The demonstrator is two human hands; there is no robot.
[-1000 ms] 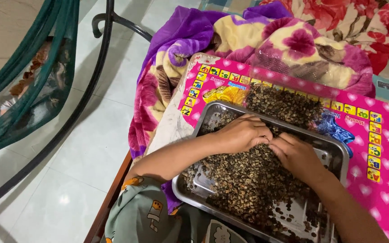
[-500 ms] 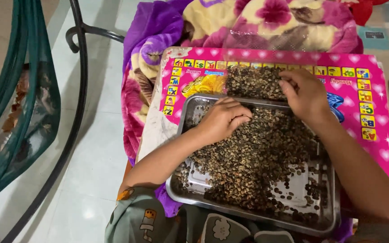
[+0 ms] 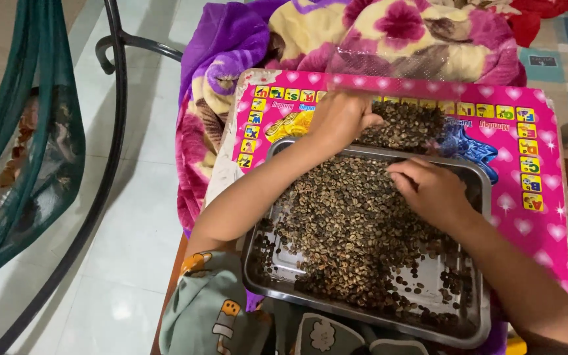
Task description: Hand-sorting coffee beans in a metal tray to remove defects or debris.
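A steel tray [image 3: 259,266] on my lap holds a spread layer of dark brown seeds [image 3: 350,223]. My right hand [image 3: 428,189] lies palm down in the tray's far right part, its fingertips touching the seeds. My left hand [image 3: 342,118] reaches past the tray's far rim to a separate heap of the same seeds [image 3: 410,126] on a pink printed board [image 3: 534,220]. Its fingers curl down at the heap's left edge, and what they hold is hidden.
A purple, yellow and pink flowered blanket [image 3: 389,33] is bunched behind the board, with clear plastic [image 3: 376,66] over the board's far edge. A black metal frame [image 3: 116,98] with green netting [image 3: 27,151] stands on the white tiled floor at left.
My left hand left the tray and moved forward to the heap on the board. My right hand came back from that heap into the tray.
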